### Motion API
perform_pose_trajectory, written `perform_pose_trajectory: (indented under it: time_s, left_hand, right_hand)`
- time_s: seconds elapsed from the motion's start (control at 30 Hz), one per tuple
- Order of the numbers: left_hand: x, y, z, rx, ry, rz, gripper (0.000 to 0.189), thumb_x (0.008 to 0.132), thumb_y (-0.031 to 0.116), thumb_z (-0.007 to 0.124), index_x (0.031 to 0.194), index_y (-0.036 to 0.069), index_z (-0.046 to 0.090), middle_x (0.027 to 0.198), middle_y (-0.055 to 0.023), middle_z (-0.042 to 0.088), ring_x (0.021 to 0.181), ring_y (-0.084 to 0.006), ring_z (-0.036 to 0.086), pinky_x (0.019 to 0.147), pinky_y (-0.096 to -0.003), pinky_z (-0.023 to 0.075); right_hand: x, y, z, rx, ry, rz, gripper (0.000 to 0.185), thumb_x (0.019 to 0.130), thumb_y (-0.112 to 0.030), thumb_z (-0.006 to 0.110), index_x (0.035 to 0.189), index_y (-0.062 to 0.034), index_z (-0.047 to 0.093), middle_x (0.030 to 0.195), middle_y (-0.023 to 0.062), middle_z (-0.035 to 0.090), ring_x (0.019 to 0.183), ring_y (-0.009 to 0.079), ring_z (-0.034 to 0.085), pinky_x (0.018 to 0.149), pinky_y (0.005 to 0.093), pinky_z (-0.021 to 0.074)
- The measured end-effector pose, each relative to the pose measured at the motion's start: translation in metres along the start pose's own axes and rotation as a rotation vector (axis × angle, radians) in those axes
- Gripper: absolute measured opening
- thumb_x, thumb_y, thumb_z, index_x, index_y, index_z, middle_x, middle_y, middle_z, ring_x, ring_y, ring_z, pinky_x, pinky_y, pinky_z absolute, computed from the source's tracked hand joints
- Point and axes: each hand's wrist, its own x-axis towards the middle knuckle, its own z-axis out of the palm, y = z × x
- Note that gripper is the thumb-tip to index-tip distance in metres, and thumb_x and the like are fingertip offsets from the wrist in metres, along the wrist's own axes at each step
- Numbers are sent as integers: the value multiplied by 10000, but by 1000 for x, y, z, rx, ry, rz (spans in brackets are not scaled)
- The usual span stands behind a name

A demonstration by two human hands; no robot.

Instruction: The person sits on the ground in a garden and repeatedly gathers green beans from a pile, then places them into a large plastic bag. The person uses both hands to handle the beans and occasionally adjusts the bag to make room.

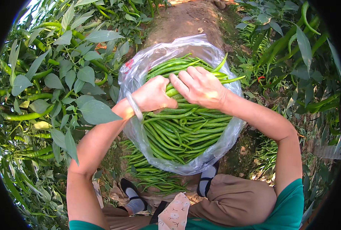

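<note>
Long green chili peppers [184, 135] fill a clear plastic bag [161, 164] whose mouth is spread wide in front of me. My right hand [200, 87] is closed over several peppers at the upper part of the pile, and their tips [230, 80] stick out to its right. Close against it, my left hand [157, 95] rests on the pile with its fingers curled; what lies under its palm is hidden. A pale bangle [134, 105] circles the left wrist.
More green peppers [156, 175] lie heaped on the ground between the bag and my shoes [133, 192]. Leafy pepper plants [64, 77] crowd the left side, and others [297, 57] stand at the right. A bare soil path [184, 21] runs ahead beyond the bag.
</note>
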Motion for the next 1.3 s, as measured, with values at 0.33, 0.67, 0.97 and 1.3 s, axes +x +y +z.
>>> perform_pose_trajectory:
  time_s: [0.33, 0.67, 0.97, 1.3]
  left_hand:
    - [53, -54, -47, 910, 547, -250, 1007, 599, 441, 898, 1298, -82, 396, 1315, -278, 470, 1269, -399, 445, 1025, -467, 405]
    - [61, -100, -107, 654, 660, -88, 164, 734, 68, 591, 827, 6, 711, 859, -288, 646, 872, -441, 651, 789, -459, 531]
    - [48, -73, -90, 872, 679, 25, 120, 776, 78, 609, 821, 5, 693, 938, -229, 658, 858, -429, 656, 779, -479, 545]
    - [46, -69, -85, 968, 650, 134, 57, 779, 77, 621, 776, 23, 637, 918, -185, 604, 849, -408, 629, 744, -484, 526]
  right_hand:
    - [-15, 96, 30, 304, -604, 389, 338, 815, -137, 628, 1090, 32, 530, 909, 253, 663, 861, 400, 663, 742, 497, 533]
    - [17, 94, 78, 496, -697, 382, 379, 803, -183, 661, 1093, 42, 569, 920, 272, 655, 939, 428, 637, 822, 492, 507]
    - [75, 54, 170, 381, -581, 140, 435, 788, -225, 683, 1162, -29, 577, 933, 189, 684, 934, 366, 663, 853, 465, 521]
    - [67, 40, 209, 435, -629, 533, 367, 869, -189, 497, 1201, -66, 592, 1303, 169, 561, 1281, 350, 461, 964, 575, 384]
